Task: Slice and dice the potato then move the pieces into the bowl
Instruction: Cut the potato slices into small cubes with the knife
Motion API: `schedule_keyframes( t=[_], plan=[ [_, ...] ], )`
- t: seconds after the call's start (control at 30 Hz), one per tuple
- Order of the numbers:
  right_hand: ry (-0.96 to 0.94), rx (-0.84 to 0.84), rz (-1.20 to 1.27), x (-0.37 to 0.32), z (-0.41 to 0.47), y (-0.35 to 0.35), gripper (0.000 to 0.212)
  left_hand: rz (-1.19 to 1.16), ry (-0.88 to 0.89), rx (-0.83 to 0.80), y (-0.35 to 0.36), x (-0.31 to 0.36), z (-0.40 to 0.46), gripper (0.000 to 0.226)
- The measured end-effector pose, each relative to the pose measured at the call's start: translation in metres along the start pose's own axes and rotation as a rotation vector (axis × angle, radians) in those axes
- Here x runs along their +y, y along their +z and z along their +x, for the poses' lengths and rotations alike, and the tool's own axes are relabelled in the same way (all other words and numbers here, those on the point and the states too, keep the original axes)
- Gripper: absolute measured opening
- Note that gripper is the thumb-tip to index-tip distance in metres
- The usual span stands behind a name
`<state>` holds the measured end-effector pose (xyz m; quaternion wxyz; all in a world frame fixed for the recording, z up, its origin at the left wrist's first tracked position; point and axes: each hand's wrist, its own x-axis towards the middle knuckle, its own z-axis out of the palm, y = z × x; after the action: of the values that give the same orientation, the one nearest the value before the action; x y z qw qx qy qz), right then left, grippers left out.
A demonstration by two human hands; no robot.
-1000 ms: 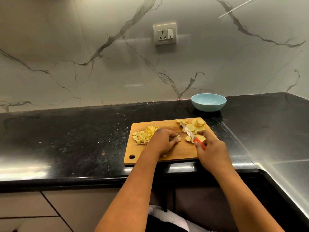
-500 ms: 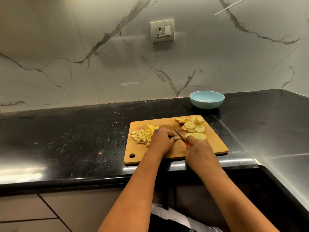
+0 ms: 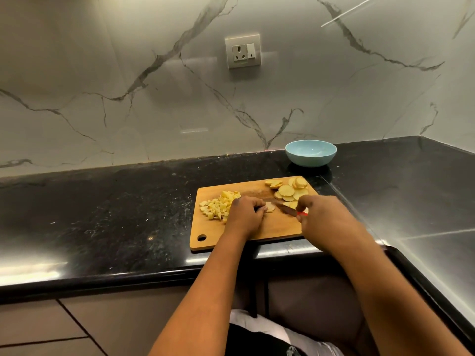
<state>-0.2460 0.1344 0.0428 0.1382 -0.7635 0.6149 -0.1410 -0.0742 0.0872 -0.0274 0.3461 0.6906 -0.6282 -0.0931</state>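
Knife (image 3: pixel 284 208) in right hand (image 3: pixel 325 219) points up-left across board (image 3: pixel 213 233)

Dim, warm illumination from above. Specular glare streaks the glossy black stone countertop (image 3: pixel 102 214) left of the left hand (image 3: pixel 245 214) and beyond the right hand (image 3: pixel 322 218). Wide-angle distortion bends frame edges; fine detail soft.

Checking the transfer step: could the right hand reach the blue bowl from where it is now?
Probably yes. The bowl sits just past the cutting board with open counter before it, nothing standing between. But the right hand grips the knife, so it isn't free to carry pieces.
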Motion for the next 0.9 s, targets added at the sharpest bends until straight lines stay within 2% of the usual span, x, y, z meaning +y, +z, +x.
schedule_keyframes(
  t=[0.07, 0.17, 0.27, 0.43, 0.63, 0.77, 0.9],
  plan=[
    [-0.035, 0.135, 0.133, 0.001, 0.001, 0.018, 0.017, 0.022, 0.014, 0.037, 0.000, 0.001, -0.004, 0.026],
    [-0.061, 0.134, 0.180, -0.002, 0.002, 0.040, 0.013, 0.068, 0.031, 0.043, 0.001, 0.002, -0.009, 0.032],
    [-0.060, 0.133, 0.138, -0.006, 0.003, 0.053, 0.011, 0.130, 0.072, -0.014, 0.003, 0.002, -0.012, 0.033],
    [-0.155, 0.151, -0.057, -0.021, 0.005, 0.064, 0.022, 0.179, 0.085, -0.050, 0.012, -0.004, -0.011, 0.027],
    [-0.056, 0.012, -0.082, -0.009, 0.001, 0.036, 0.027, 0.242, 0.139, -0.101, 0.010, -0.008, -0.011, 0.037],
    [0.003, -0.057, -0.077, 0.010, -0.012, 0.016, 0.029, 0.205, 0.165, -0.053, 0.007, -0.008, -0.019, 0.038],
    [-0.067, 0.139, 0.136, 0.010, -0.006, 0.028, 0.017, 0.119, 0.142, 0.029, 0.004, -0.007, -0.025, 0.043]
  ],
)
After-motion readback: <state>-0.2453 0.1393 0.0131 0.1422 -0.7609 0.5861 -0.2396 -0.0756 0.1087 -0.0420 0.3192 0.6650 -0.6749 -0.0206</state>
